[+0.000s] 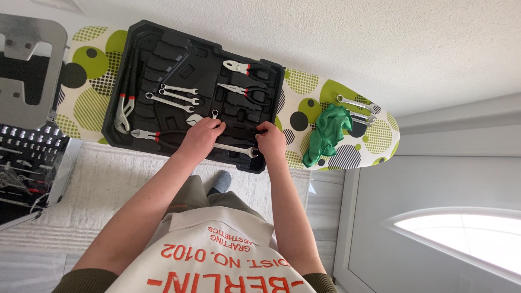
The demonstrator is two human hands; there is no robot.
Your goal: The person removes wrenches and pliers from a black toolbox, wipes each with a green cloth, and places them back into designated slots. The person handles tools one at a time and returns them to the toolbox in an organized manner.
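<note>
At mid-frame, our left hand (pixel 201 135) and right hand (pixel 270 141) both curl onto a wrench (pixel 234 148) lying on the tray (pixel 163 54)'s lower edge, fingers closed over its two ends. Its long axis runs nearly level across the frame, its visible open end toward the right. We judge it could slip off that edge if it misses its slot.

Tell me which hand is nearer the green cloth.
Right. The right hand rests on the black tray's edge, just beside the green cloth. The left hand is farther along the tray.
</note>
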